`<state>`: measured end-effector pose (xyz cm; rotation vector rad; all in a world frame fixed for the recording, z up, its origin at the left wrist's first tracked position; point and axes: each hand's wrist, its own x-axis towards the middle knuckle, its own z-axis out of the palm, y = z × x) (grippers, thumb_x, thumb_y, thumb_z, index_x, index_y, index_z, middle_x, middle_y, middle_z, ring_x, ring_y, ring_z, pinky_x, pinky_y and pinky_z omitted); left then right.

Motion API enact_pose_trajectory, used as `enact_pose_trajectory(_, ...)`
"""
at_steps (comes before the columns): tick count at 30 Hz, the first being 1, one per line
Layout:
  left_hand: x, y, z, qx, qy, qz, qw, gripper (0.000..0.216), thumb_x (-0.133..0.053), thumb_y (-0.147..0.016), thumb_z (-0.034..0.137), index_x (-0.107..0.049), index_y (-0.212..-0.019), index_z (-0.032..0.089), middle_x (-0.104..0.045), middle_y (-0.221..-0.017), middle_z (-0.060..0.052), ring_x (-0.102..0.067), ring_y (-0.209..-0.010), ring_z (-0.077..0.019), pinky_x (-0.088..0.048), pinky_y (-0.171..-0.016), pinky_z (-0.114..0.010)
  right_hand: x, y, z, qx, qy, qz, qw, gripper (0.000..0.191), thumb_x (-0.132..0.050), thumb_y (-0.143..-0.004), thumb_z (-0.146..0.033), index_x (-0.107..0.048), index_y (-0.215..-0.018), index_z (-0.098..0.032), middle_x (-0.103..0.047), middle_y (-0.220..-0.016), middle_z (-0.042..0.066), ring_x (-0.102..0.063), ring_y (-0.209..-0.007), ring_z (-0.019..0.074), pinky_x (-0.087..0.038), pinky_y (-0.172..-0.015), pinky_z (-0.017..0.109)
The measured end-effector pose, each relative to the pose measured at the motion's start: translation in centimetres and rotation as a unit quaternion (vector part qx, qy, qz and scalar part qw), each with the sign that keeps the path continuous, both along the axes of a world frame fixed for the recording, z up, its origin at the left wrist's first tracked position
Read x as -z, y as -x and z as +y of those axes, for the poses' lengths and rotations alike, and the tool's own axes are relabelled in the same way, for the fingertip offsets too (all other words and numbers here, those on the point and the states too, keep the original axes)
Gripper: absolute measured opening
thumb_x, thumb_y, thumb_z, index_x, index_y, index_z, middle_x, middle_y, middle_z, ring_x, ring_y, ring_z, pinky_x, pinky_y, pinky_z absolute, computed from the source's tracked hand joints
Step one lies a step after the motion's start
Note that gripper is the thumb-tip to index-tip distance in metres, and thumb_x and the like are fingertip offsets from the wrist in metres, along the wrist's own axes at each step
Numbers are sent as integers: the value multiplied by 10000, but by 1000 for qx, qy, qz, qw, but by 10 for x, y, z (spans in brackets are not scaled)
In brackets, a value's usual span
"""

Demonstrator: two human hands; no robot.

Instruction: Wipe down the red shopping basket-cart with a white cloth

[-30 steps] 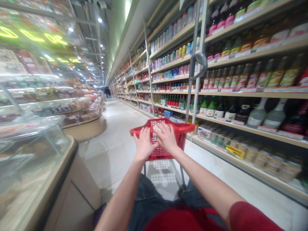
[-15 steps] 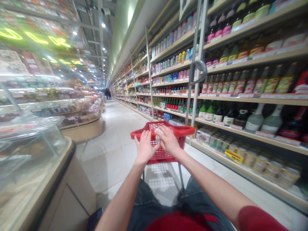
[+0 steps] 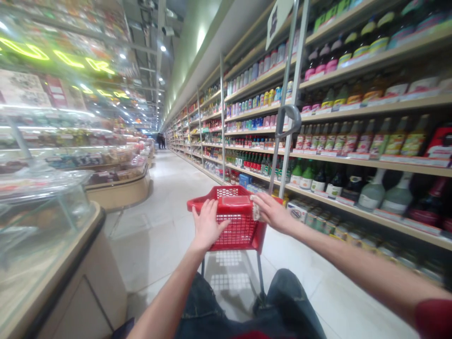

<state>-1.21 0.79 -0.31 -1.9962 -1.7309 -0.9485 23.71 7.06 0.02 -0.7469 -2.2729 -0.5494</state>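
Observation:
A red plastic shopping cart (image 3: 235, 238) stands in front of my knees, its handle (image 3: 236, 202) running across the near rim. Flat across the handle's left part lie the fingers of my left hand (image 3: 207, 225), with the thumb spread out to the right. My right hand (image 3: 273, 212) is closed on a crumpled white cloth (image 3: 255, 209) and presses it against the handle's right part. A pale label panel (image 3: 235, 200) shows between the two hands. Through its mesh the cart's basket looks bare.
Shelves of bottles and cans (image 3: 353, 136) line the right side, with a grey pole and hook (image 3: 287, 120) in front. Glass-topped display counters (image 3: 45, 197) stand on the left. A tiled aisle (image 3: 162, 188) runs ahead, with people (image 3: 160, 141) far off.
My right hand has slid the cloth rightward along the handle, away from my left hand, uncovering the label panel. My left hand stays on the handle's left part.

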Motion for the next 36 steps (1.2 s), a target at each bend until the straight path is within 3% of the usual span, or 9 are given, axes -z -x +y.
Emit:
enact_pose_trajectory(5, 0, -2, 1, 2, -10, 14, 1000, 583, -543, -763, 424, -424, -1281, 184, -468, -1338, -122, -362, -1273, -288, -114, -1062, -606, 13, 51, -13, 13, -33, 79, 996, 448, -417, -829, -155, -452, -1275, -171, -426, -1346, 123, -268, -1311, 262, -377, -992, 513)
enact_pose_trajectory(13, -5, 21, 10, -65, -25, -15, 997, 362, -490, -803, 318, -542, -1139, 192, -559, -1240, -122, -450, -1198, -281, -115, -1046, -624, 15, 16, 3, 88, -13, 164, 982, 442, -415, -817, -183, -482, -1253, -167, -434, -1323, 139, -349, -1255, 272, -360, -1005, 508)
enact_pose_trajectory(20, -14, 5, 3, -62, -29, -11, 998, 285, -551, -768, 335, -587, -1024, 215, -639, -1092, -89, -534, -1054, -266, -115, -1057, -596, 11, 65, -1, 41, -10, 122, 992, 407, -428, -813, -182, -516, -1209, -149, -459, -1304, 130, -307, -1278, 267, -348, -1015, 489)
enact_pose_trajectory(29, -12, -5, 2, -33, -11, -65, 997, 294, -504, -807, 319, -568, -1079, 226, -611, -1164, -78, -518, -1108, -251, -112, -1056, -614, 9, 13, 29, 60, 6, 160, 985, 412, -400, -792, -178, -531, -1182, -152, -499, -1245, 127, -386, -1209, 261, -337, -1014, 502)
enact_pose_trajectory(32, -8, -12, 7, -30, 4, -70, 997, 328, -503, -810, 323, -551, -1114, 210, -575, -1223, -90, -489, -1154, -260, -124, -1050, -625, 6, 29, 25, 52, 29, 182, 981, 426, -390, -783, -172, -528, -1186, -145, -506, -1240, 131, -402, -1197, 256, -344, -1011, 501)
enact_pose_trajectory(36, -7, -32, 8, -7, 7, -40, 999, 343, -514, -800, 298, -545, -1135, 227, -569, -1234, -82, -485, -1162, -257, -128, -1061, -606, 0, 67, 6, -29, 54, 108, 992, 436, -405, -765, -158, -537, -1180, -148, -524, -1236, 110, -409, -1195, 225, -355, -1022, 450)
